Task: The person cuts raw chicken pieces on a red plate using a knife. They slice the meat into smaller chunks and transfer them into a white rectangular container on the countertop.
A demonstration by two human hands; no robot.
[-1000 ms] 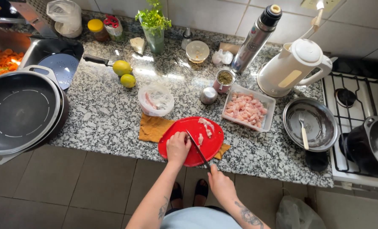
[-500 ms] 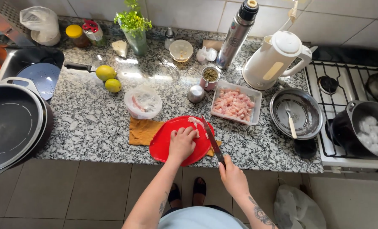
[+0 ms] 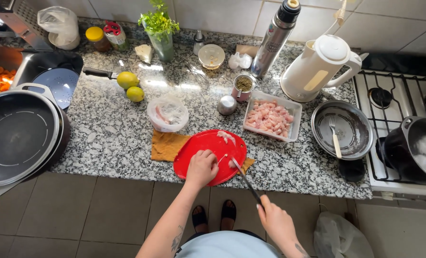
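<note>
— Chicken cutting looks well along: white tray (image 3: 270, 119) on the desk (image 3: 103, 138) is full of diced pieces.
— And what's left?
— Few scraps (image 3: 226, 137) on the red board (image 3: 208, 155). Left hand (image 3: 201, 167) presses one down, fingers curled; right hand (image 3: 276, 220) grips the knife (image 3: 244, 177).
— The piece itself?
— Mostly hidden under the fingers.

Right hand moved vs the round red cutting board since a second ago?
Yes. The right hand with the knife drew back off the round red cutting board, toward the body.
</note>
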